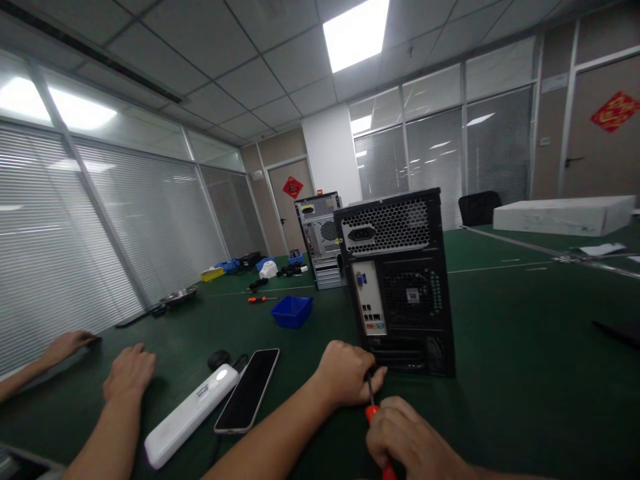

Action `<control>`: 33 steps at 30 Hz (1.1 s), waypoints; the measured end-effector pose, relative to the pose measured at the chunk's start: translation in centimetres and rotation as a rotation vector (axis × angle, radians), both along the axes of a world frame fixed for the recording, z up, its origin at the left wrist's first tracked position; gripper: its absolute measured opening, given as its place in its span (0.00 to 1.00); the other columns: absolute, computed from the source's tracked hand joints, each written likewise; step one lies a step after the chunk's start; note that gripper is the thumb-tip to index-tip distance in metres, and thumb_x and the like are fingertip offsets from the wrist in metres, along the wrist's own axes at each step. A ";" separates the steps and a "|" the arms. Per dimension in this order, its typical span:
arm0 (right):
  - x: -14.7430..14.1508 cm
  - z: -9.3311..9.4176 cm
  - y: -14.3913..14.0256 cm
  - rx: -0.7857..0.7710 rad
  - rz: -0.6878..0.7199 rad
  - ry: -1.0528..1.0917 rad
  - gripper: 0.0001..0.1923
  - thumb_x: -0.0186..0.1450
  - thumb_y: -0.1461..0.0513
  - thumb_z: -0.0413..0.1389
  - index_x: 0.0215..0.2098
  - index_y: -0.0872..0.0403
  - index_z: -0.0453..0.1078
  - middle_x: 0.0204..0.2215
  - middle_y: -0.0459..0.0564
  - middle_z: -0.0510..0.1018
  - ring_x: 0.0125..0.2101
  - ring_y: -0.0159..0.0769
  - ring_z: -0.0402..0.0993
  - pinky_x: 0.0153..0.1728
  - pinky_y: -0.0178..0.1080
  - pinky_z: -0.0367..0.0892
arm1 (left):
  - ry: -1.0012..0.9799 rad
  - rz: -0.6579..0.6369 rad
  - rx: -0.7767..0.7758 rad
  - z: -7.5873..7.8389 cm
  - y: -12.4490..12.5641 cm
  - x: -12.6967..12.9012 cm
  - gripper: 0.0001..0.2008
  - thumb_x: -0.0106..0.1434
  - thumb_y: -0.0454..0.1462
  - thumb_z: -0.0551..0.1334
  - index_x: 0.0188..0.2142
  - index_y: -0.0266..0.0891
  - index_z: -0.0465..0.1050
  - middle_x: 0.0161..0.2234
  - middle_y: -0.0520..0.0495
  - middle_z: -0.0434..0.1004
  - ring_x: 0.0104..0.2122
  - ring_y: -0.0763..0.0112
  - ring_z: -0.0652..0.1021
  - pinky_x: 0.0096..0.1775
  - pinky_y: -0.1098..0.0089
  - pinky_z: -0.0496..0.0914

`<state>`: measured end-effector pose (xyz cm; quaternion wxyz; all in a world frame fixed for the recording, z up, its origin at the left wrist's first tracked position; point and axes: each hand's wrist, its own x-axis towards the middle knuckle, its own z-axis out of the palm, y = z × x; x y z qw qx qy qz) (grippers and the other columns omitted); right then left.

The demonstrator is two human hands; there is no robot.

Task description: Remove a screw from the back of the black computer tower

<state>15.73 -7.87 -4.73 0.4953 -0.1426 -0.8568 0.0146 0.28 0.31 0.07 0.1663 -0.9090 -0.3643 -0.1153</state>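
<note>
Screwdriver point(372, 412) in the head view: the right hand point(407, 437) has its fingers closed round the red handle, the shaft pointing up at the left hand point(345, 370). That hand is curled, thumb and fingertips close about the tip; whether they pinch the shaft, or some small part, I cannot tell. The case point(410, 300) stands upright on the table point(525, 333), just beyond both hands.

If the tip slipped, it could jab the left thumb, which sits so near. A small part, if there is one, could drop. A hard push might shift the case, as no hand visibly braces it.

The tip is lost among the fingers, and the left hand covers the case's lower corner, so contact there is unclear. Another case point(323, 240) is partly hidden behind. What a co-worker's far hand point(70, 345) touches is too dark to name.
</note>
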 end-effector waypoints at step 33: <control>0.8 0.5 -0.4 -0.088 -0.025 -0.199 0.19 0.72 0.47 0.60 0.39 0.55 0.68 0.32 0.44 0.73 0.37 0.30 0.68 0.46 0.34 0.65 | -0.017 0.058 -0.091 0.5 -0.4 0.0 0.23 0.66 0.56 0.58 0.37 0.41 0.81 0.31 0.45 0.84 0.31 0.59 0.83 0.29 0.66 0.69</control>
